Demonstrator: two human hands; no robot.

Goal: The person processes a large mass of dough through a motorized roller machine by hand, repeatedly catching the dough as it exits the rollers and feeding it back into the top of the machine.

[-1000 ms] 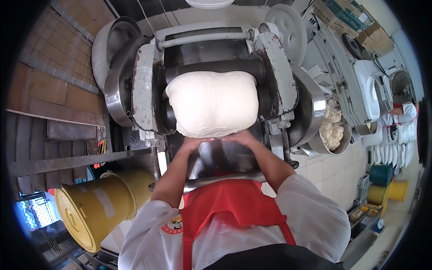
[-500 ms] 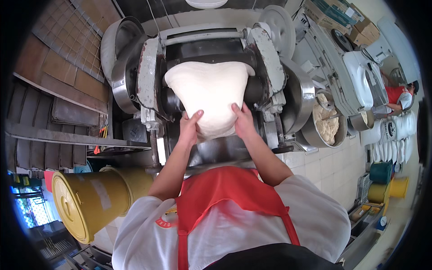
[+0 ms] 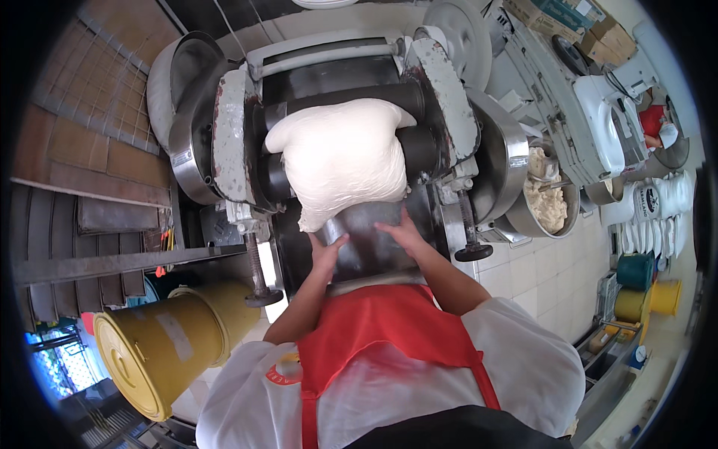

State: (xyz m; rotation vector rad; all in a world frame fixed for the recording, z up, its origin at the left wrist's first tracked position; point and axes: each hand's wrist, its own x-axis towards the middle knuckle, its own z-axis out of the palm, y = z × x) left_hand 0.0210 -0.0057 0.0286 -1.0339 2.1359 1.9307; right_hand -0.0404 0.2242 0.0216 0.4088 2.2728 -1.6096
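Observation:
A big white slab of dough (image 3: 340,161) hangs out of the dark rollers (image 3: 419,146) of a dough-rolling machine (image 3: 228,142) and drapes onto its sloping metal tray (image 3: 366,243). My left hand (image 3: 326,253) lies flat on the tray just under the dough's lower left tip. My right hand (image 3: 400,233) rests flat on the tray below the dough's lower right edge. Both hands have their fingers spread and hold nothing. I wear a red apron over a white shirt.
A yellow drum (image 3: 161,344) lies on its side at my lower left. A steel bowl with dough lumps (image 3: 546,198) stands right of the machine. Stacked white tubs (image 3: 658,198) and coloured buckets (image 3: 639,288) sit on the tiled floor at far right.
The dough has come further down out of the rollers and lengthened. My hands have let go of its sides and dropped onto the tray below it.

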